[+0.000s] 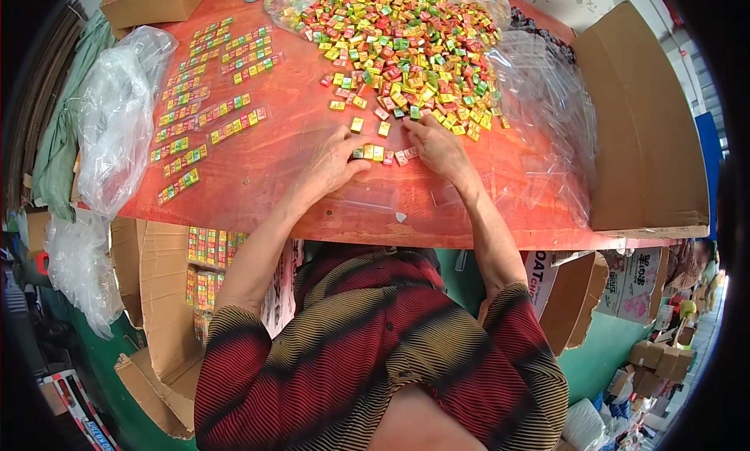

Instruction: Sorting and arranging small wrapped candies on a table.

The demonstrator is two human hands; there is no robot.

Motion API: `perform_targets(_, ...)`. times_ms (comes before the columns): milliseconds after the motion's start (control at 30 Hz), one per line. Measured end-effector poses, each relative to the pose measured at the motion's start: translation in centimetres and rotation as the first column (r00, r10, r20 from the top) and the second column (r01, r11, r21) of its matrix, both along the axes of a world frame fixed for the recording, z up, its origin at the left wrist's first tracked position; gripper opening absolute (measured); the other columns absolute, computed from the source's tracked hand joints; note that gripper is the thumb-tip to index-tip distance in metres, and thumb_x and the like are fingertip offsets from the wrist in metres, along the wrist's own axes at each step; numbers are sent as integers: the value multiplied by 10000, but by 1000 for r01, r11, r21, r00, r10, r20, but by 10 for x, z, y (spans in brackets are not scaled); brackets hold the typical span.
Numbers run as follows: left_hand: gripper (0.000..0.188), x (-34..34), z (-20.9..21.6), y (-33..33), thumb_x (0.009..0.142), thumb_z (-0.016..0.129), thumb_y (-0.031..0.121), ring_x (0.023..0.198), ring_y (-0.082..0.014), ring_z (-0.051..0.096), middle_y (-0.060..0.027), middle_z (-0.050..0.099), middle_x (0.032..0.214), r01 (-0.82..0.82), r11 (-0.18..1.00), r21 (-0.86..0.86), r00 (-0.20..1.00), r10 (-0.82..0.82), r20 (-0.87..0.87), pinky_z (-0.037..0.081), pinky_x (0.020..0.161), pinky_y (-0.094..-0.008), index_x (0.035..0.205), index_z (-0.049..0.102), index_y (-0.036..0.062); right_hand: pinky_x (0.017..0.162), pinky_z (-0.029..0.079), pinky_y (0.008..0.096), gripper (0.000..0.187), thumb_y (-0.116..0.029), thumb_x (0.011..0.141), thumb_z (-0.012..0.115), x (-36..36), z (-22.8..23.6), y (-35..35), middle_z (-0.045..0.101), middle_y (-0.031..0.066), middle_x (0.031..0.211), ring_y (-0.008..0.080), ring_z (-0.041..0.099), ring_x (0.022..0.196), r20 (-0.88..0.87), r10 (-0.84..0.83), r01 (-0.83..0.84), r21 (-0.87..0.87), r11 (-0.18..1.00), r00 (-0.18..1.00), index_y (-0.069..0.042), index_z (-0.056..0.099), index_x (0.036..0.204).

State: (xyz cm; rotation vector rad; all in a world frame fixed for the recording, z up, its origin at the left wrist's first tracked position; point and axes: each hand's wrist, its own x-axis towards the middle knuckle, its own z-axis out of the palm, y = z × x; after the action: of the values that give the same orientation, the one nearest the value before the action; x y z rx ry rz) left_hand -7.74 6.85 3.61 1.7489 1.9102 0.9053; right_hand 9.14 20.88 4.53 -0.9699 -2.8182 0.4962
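Small coloured boxes in yellow, red and green lie in a large pile (406,52) on the red table. In front of it, a short row of these boxes (373,152) lies between my hands, with a few pinkish-red ones (406,155) at its right end. My left hand (334,163) has its thumb and forefinger around the left end of the row. My right hand (439,149) reaches to the pile's near edge with fingers bent together; what its fingertips hold is hidden. Two loose yellow boxes (383,128) lie just beyond the row.
Finished-looking strips of boxes (184,123) lie at the table's left. Clear plastic trays (539,99) are heaped at the right, beside a tall cardboard box (644,130). A clear plastic bag (121,115) hangs over the left edge. Below stands an open carton (168,295) with packed strips.
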Motion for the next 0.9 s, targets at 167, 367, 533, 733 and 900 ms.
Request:
perform_targets(167,468,-11,1,-7,696,662,92,960,-281,514,-121,501,1043,19,998,-64,999,-17,33,422,807,-354,1145,529,71,754,451,360,348,-173,794,580,19,13,-23,525,118,993,296,552,906,-144,12,-21,-63,998,990,-102,526,1130)
perform_targets(367,470,-8,5,-4,683,668,85,970,-275,515,-111,507,1050,22,996,-82,999,-19,34,422,813,-344,1131,528,60,781,441,362,410,-89,731,621,23,4,-23,508,122,1040,307,533,952,-109,85,-104,-184,978,990,-71,504,1124)
perform_targets(533,432,-5,5,-3,693,653,62,931,-281,529,-111,515,1026,11,999,-38,1000,-10,16,431,785,-353,1109,534,50,742,447,379,239,-102,752,607,26,-18,-13,556,139,983,320,549,888,-210,87,-99,-49,994,974,-36,559,977)
perform_targets(733,412,-3,-1,-2,698,645,48,895,-284,539,-117,516,997,-17,999,-33,1000,18,9,433,758,-359,1096,537,43,666,451,405,204,-204,755,633,20,-8,-27,592,138,791,337,570,753,-102,-60,54,-58,997,993,-31,590,855)
perform_targets(900,412,-1,2,-3,698,651,62,909,-287,530,-123,513,988,-35,998,-44,999,35,0,430,758,-358,1094,541,41,676,455,405,313,-183,713,668,18,7,-28,544,158,955,334,559,833,-53,-36,30,-100,994,998,-38,545,962)
